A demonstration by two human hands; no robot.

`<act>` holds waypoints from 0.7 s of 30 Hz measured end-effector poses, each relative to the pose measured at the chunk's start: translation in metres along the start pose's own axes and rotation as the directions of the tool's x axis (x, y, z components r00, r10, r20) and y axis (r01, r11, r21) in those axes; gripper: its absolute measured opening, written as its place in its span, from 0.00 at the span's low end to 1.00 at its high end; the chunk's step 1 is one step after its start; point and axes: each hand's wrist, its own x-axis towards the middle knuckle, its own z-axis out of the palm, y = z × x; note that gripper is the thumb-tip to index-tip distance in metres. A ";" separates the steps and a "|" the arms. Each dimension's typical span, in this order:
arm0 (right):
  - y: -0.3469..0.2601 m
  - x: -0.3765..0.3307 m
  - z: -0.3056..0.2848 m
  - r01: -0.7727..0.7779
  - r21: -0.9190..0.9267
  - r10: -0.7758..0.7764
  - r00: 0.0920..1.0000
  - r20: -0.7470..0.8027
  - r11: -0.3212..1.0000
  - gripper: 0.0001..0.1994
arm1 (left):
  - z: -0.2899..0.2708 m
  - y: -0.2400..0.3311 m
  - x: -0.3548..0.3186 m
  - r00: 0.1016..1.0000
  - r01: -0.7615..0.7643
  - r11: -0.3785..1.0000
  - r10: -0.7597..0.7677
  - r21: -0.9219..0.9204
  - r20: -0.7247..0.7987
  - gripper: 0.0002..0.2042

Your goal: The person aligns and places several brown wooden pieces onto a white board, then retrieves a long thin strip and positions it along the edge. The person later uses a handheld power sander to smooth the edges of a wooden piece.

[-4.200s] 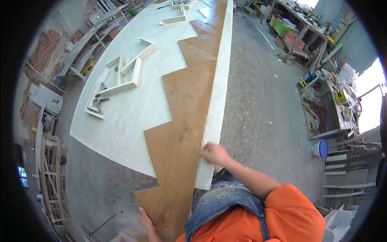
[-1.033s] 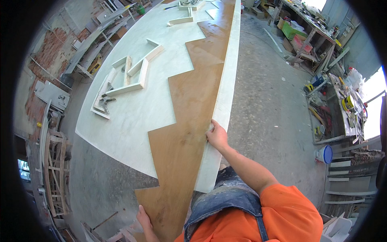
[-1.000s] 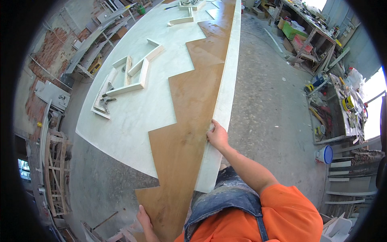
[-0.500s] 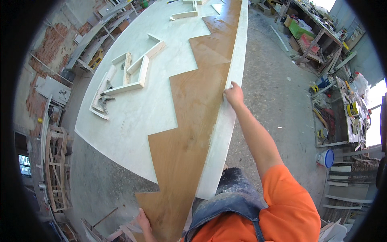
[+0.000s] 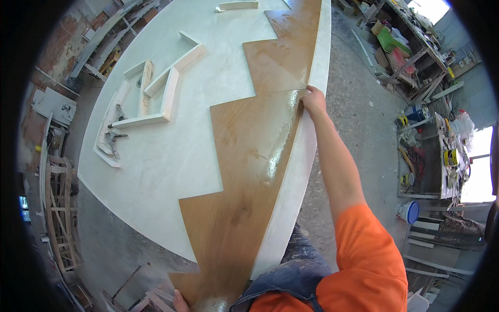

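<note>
A long brown wooden board with a stepped, sawtooth left edge lies along the right side of a large white tabletop. A thin line crosses it near my right hand, whose closed fingers grip the board's straight right edge. At the board's near end my left hand holds the stepped edge low in the picture; only part of it shows. Bright glare lies on the board's surface beside the right hand. The near end of the board reaches past the tabletop, toward my overalls.
On the tabletop's left sit a joined frame of pale wooden strips and dark spring clamps. Another pale strip lies farther back. Cluttered shelves and a white bucket with a blue rim stand right; a wooden rack stands left.
My right hand has slid farther along the board's edge, up to the thin line. Glare now shows on the board. The view has shifted, and the left hand sits lower in the picture.
</note>
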 end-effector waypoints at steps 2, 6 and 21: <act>0.013 0.009 -0.007 -0.030 0.069 0.029 0.999 0.024 0.997 0.28 | 0.001 0.008 0.007 1.000 0.010 1.000 -0.010 0.017 0.013 0.30; 0.023 0.013 -0.008 -0.071 0.265 0.053 0.996 0.073 0.962 0.28 | 0.004 0.016 0.011 0.999 0.031 0.999 -0.032 0.035 0.024 0.30; 0.023 0.009 -0.003 -0.086 0.386 0.082 0.996 0.027 0.918 0.25 | -0.007 0.010 -0.002 1.000 0.016 0.999 -0.016 0.049 0.019 0.30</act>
